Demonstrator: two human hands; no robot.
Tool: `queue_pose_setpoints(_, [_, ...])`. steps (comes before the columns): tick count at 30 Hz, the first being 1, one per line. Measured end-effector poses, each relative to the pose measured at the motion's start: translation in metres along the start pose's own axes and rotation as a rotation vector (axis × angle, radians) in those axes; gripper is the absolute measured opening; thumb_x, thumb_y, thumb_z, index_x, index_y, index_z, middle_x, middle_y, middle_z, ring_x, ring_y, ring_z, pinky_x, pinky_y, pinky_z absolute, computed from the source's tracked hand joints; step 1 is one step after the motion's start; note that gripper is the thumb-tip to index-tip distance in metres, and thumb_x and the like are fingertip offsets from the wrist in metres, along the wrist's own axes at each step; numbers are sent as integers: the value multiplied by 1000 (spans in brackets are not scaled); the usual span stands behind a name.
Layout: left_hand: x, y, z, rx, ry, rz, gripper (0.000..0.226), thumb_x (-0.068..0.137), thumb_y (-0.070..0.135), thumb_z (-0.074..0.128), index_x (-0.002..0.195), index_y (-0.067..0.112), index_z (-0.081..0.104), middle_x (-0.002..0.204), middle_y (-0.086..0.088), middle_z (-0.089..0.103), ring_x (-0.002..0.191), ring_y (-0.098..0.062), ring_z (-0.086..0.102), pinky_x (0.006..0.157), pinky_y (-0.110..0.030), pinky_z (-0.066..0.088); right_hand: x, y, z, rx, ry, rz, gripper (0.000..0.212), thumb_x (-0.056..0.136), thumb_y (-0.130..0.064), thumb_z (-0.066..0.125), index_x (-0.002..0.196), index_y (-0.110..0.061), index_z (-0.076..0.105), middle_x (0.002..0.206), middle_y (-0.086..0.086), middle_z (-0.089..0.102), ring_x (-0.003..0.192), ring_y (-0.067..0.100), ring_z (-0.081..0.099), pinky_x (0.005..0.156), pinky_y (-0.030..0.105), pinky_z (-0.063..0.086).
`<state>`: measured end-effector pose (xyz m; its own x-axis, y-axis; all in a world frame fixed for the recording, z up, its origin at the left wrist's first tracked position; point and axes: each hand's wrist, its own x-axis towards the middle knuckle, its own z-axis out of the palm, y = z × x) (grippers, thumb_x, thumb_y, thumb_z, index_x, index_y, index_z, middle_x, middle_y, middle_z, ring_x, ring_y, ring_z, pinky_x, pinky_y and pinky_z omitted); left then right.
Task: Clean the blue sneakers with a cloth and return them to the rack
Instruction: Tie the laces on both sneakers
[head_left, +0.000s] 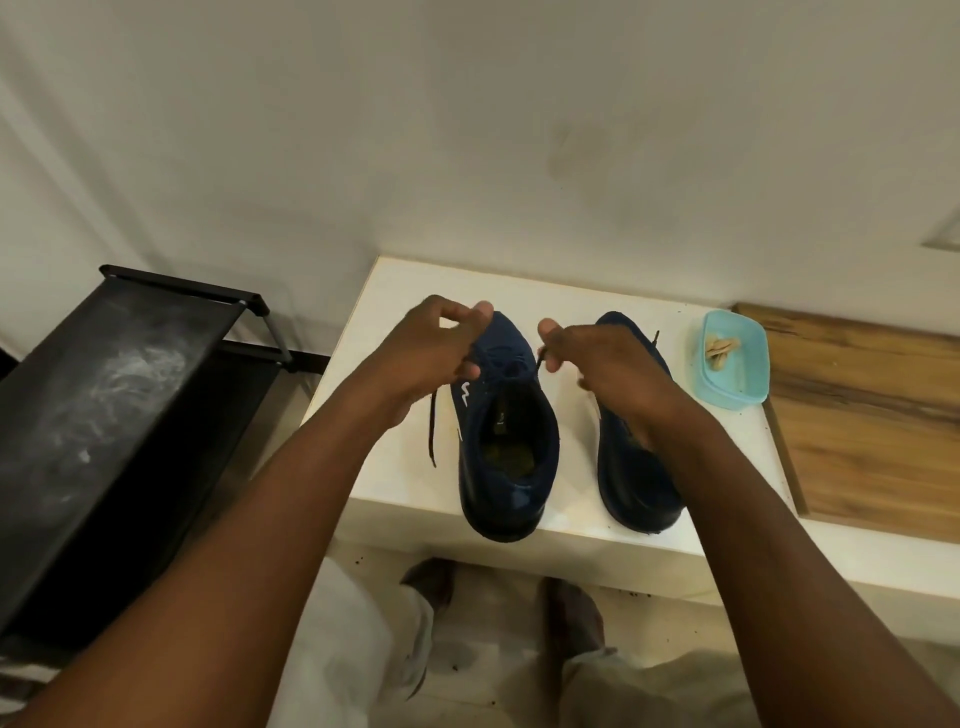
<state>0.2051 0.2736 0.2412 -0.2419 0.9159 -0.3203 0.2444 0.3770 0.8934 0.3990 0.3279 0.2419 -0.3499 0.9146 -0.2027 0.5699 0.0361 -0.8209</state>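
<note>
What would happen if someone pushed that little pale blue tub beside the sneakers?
The tub would probably slide rather than tip: it looks low and wide, and stands flat on the smooth white bench. It seems to be thin plastic, so it is likely light. The small beige scrap inside lies loose and may shift.

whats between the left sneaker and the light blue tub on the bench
The other blue sneaker, its front hidden under the right hand, which pinches a lace of the left sneaker. Head view shows it.
</note>
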Motion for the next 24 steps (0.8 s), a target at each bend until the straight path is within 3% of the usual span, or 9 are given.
queue_pose_setpoints(3, [2,-1,-8,-178,-101,-19,27,104,32,54,115,14,71,93,1,65,90,-13,69,98,-37,56,0,4,5,292,-113,-3,32,98,-40,51,97,-17,73,111,-11,69,112,9,60,101,44,47])
queue_pose_setpoints(6, [1,-11,-18,-40,-222,-26,27,99,7,60,125,9,67,108,-5,73,101,-14,72,98,-35,55,-2,7,8,418,-152,-47,26,101,-31,51,109,-16,70,114,-3,71,112,13,64,99,43,50])
queue_pose_setpoints(9, [2,-17,-21,89,-217,-9,18,98,12,64,113,6,72,99,-11,77,94,-19,76,97,-41,57,-1,10,13,405,-103,-76,23,99,-30,56,114,-17,68,110,-3,73,104,12,68,97,40,51])
queue_pose_setpoints(11, [0,-17,-19,45,-221,-21,23,101,26,62,104,7,74,95,-10,76,92,-21,76,95,-40,59,0,12,16,424,-49,-80,22,98,-25,58,114,-14,68,105,0,74,99,15,71,96,40,54])
queue_pose_setpoints(14, [2,-12,-13,-44,-181,4,36,102,45,53,96,15,72,107,-5,75,104,-16,72,94,-33,55,1,15,17,422,-19,-89,21,98,-15,58,116,-12,68,104,1,74,97,17,71,93,40,55])
queue_pose_setpoints(16, [6,-8,-6,-201,-166,6,39,107,43,44,94,17,70,115,-3,74,110,-14,70,98,-32,50,3,17,17,411,-18,-96,23,97,-8,58,117,-11,68,104,2,74,97,18,71,92,40,56])
queue_pose_setpoints(19, [8,-4,7,-422,-201,-1,37,110,26,39,95,14,71,106,-3,77,105,-15,72,99,-33,51,3,18,19,428,-5,-124,22,94,-3,60,113,-8,70,100,6,75,96,25,71,90,39,57])
queue_pose_setpoints(21, [8,-5,11,-439,-204,35,27,108,21,46,105,10,71,107,-8,77,102,-20,74,97,-33,55,2,18,20,461,33,-132,18,91,-3,64,108,-6,71,94,7,76,92,27,72,84,36,59])
queue_pose_setpoints(24, [10,-9,13,-467,-125,58,23,100,24,62,111,7,73,102,-11,76,96,-21,75,91,-32,60,1,17,24,460,136,-127,21,87,-8,71,106,-3,64,80,-1,76,78,17,73,65,19,56])
